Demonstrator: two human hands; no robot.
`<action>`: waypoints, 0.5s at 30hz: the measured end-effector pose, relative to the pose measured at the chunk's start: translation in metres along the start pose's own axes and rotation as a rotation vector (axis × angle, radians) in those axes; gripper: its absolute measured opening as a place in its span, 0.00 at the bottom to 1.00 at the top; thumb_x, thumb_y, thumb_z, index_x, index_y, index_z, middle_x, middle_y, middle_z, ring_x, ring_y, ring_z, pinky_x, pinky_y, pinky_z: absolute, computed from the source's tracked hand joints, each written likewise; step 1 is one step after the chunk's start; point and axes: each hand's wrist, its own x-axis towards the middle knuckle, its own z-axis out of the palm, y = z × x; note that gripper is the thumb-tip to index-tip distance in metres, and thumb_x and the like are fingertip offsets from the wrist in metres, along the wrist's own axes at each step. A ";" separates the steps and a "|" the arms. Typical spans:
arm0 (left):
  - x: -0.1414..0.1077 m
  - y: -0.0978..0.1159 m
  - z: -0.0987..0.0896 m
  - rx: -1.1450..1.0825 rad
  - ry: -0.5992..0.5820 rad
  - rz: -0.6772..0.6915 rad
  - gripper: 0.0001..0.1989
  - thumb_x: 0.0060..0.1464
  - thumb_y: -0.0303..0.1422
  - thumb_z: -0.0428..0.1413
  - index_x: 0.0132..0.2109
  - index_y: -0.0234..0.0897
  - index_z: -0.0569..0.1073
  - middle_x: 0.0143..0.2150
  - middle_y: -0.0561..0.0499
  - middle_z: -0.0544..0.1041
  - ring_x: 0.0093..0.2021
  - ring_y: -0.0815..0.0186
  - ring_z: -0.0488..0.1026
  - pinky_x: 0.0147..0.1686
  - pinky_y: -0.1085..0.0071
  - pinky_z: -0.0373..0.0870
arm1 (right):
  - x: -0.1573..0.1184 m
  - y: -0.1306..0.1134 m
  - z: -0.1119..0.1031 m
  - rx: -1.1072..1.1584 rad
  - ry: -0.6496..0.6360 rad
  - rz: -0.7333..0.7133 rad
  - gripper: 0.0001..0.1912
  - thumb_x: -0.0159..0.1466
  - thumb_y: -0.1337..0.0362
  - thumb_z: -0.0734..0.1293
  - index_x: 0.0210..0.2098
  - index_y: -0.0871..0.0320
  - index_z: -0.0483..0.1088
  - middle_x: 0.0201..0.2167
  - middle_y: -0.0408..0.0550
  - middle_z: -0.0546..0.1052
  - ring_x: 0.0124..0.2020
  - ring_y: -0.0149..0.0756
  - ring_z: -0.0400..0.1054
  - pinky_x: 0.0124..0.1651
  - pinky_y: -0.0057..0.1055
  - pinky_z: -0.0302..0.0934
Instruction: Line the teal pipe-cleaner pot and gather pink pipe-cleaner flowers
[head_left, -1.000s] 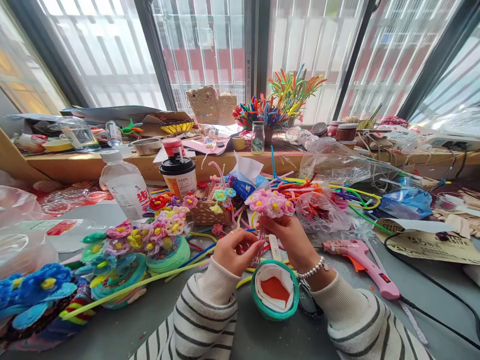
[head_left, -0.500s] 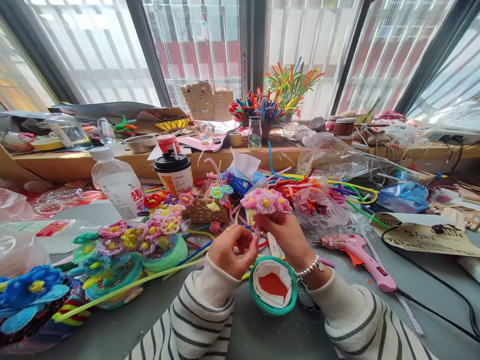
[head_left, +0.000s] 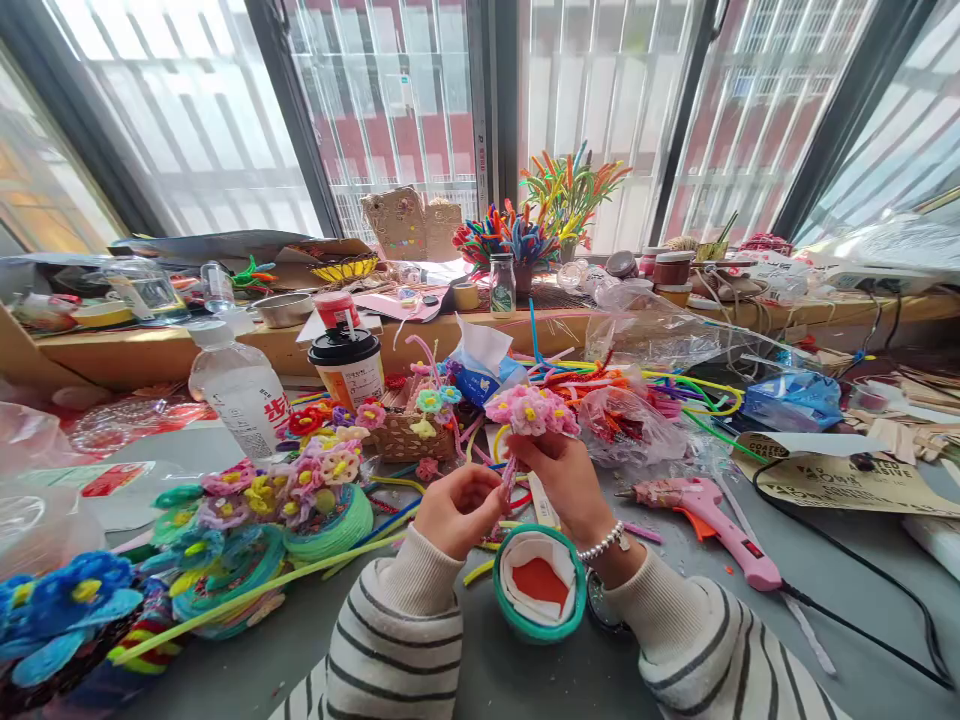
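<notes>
A bunch of pink fuzzy flowers with yellow centres (head_left: 532,408) stands upright between my hands. My right hand (head_left: 562,480) grips it just under the blossoms. Lower down, the thumb and fingertips of my left hand (head_left: 463,508) pinch its pink stems. Below my hands sits a round green pot (head_left: 541,625) with a white lining and a red-orange inside. Finished fuzzy flowers in pink, yellow and purple (head_left: 315,470) rest in green coiled pots at the left, with blue flowers (head_left: 71,590) nearer the edge.
A pink glue gun (head_left: 712,520) with a black cord lies at the right. Behind stand a water bottle (head_left: 244,400), a lidded cup (head_left: 349,370), a tissue pack (head_left: 484,375) and loose pipe cleaners (head_left: 600,380). A long yellow-green stem (head_left: 255,597) crosses the left side.
The view has tilted up slightly. The fingers of my left hand have come closer together on the stems, while my right hand keeps its hold under the flowers.
</notes>
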 end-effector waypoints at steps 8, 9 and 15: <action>-0.002 0.002 -0.006 0.622 0.224 0.445 0.07 0.43 0.34 0.51 0.23 0.35 0.68 0.13 0.57 0.61 0.15 0.74 0.58 0.17 0.76 0.56 | 0.004 0.000 -0.004 0.014 0.010 -0.010 0.10 0.44 0.60 0.69 0.24 0.61 0.71 0.20 0.42 0.73 0.22 0.27 0.62 0.28 0.27 0.57; -0.003 0.002 -0.006 0.684 0.258 0.506 0.07 0.43 0.34 0.51 0.23 0.35 0.68 0.13 0.57 0.62 0.16 0.74 0.58 0.19 0.75 0.57 | 0.004 0.001 -0.003 0.011 0.013 -0.017 0.10 0.44 0.60 0.69 0.23 0.61 0.71 0.19 0.42 0.72 0.21 0.27 0.61 0.28 0.27 0.57; -0.005 0.005 0.000 0.616 0.208 0.564 0.06 0.44 0.31 0.50 0.23 0.35 0.66 0.16 0.56 0.64 0.17 0.74 0.59 0.21 0.75 0.59 | 0.003 0.000 -0.001 0.039 0.008 -0.010 0.09 0.44 0.61 0.69 0.23 0.61 0.71 0.19 0.41 0.71 0.21 0.25 0.58 0.27 0.25 0.55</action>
